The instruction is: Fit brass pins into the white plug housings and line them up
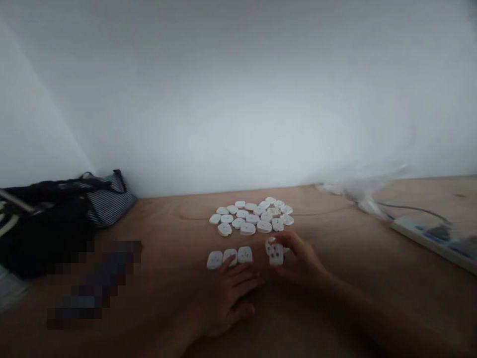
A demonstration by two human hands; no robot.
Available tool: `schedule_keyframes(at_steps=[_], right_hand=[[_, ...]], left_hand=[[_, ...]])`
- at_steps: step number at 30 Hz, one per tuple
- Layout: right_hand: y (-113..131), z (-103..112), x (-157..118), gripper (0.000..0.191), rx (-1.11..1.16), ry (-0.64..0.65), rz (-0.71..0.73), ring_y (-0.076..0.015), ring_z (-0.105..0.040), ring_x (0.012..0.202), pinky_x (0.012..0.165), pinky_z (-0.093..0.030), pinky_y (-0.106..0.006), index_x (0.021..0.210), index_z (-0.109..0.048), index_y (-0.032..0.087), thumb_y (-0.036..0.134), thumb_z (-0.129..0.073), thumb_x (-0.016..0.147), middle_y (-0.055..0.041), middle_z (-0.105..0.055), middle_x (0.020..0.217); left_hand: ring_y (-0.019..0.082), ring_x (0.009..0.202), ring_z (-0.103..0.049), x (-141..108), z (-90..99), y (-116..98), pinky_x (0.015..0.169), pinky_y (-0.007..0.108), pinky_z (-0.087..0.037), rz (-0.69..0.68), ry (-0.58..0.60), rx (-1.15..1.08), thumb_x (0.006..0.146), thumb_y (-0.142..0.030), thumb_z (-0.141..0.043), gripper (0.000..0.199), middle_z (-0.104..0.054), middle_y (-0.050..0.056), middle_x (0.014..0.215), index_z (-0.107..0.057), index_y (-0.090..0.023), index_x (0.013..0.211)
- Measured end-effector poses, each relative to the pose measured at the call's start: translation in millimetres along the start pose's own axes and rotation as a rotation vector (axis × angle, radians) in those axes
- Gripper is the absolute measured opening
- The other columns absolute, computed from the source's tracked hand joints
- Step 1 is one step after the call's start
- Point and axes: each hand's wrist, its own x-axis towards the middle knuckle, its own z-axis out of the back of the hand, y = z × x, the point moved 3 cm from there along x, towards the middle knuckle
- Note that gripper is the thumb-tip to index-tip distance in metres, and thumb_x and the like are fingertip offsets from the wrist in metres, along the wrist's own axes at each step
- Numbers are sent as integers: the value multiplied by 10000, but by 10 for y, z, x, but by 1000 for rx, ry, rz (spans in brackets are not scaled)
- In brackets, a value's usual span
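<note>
Right hand [298, 261] in a narrow pinch on a white plastic socket cover [276, 254], just off the loose heap [251, 216] of covers — left hand [227, 301] spread open, fingertips [227, 263] pinning a row of three covers [245, 254] against the plywood tabletop [164, 214].

Bare left hand [227, 301] resting palm down with fingers spread; bare right hand [298, 261] just beside it, fingers curled in a pinch, right forearm [376, 311] extending from lower right.
</note>
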Motion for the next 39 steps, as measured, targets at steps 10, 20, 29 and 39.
schedule_keyframes(at_steps=[10,20,29,39], right_hand=[[112,-36,-196,598,-124,471,-78,-238,-582,930,777,-467,-333,1219,-385,170,203,-641,680,-113,-591,1059],[9,-103,-209,414,5,380,-157,-165,-598,675,588,-491,-265,1063,-541,183,189,-668,669,-26,-637,826],[87,-122,-232,679,-53,460,2,-257,-474,1157,948,-414,-397,1340,-380,193,171,-631,709,-131,-477,1277],[80,-91,-214,487,-26,299,74,-261,-509,1141,931,-436,-405,1146,-537,176,217,-676,681,-142,-520,1246]], left_hand=[[253,1026,-540,-169,-40,267,903,374,-443,157,-222,-77,717,-445,-684,496,-571,77,1140,-582,-267,1168],[152,735,-562,-134,-61,335,632,238,-462,249,-232,-146,745,-412,-668,327,-596,30,971,-644,-244,1024],[154,716,-562,-155,-17,405,626,243,-452,273,-205,-176,729,-371,-683,291,-611,24,941,-665,-239,988],[159,741,-564,-176,-28,424,652,249,-453,249,-194,-163,727,-357,-693,312,-598,21,953,-647,-238,1012]])
